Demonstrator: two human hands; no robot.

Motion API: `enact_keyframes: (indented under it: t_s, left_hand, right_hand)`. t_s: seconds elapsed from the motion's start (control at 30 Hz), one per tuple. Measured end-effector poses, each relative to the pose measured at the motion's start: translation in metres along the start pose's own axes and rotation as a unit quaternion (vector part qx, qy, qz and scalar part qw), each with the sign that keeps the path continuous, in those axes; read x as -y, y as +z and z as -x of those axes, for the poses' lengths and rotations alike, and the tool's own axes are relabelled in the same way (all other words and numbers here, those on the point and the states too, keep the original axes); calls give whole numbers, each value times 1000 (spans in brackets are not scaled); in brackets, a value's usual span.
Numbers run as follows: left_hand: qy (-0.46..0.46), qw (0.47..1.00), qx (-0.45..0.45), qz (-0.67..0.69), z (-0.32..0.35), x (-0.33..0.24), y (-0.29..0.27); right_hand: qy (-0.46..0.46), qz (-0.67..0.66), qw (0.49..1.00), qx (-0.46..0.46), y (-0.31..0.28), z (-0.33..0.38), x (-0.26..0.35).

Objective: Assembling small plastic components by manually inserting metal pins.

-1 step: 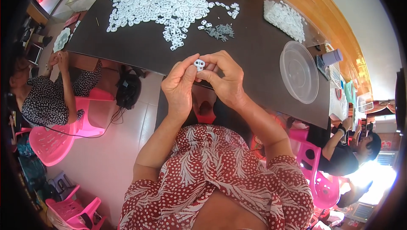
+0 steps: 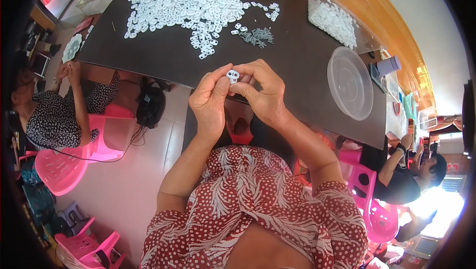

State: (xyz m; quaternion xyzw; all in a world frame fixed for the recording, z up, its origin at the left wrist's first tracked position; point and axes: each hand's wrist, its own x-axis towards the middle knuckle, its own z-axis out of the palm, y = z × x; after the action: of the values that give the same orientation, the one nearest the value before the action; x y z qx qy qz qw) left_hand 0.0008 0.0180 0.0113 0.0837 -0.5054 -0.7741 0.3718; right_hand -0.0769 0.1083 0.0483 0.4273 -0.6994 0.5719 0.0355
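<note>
At the near edge of the dark table (image 2: 297,38), in the head view, a small white piece (image 2: 232,74) is pinched by the fingertips of the left hand (image 2: 208,101) and the right hand (image 2: 264,89). It is held with its holes facing up, maybe so they can be seen. The white heap (image 2: 183,3) and grey heap (image 2: 258,37) are placed ahead, likely for easy reach. Two hands, one held piece, two heaps, one clear box (image 2: 366,39) and one round lid (image 2: 350,84) are counted; the heaped bits cannot be counted.
</note>
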Motion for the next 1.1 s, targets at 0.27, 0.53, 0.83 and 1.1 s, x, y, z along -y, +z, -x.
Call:
enact_keyframes:
  t_s: [0.27, 0.53, 0.83, 1.1]
  left_hand:
    - [31, 999, -22, -4, 5, 8, 2]
    - [26, 998, -46, 21, 6, -3, 8]
    - [38, 997, -55, 33, 10, -11, 12]
    - [75, 995, -58, 16, 13, -8, 14]
  right_hand:
    - [-46, -11, 999, -12, 5, 4, -4]
    - [-69, 10, 998, -2, 6, 3, -2]
    - [-77, 26, 996, -27, 11, 4, 4]
    - [-150, 55, 986, -46, 15, 4, -2]
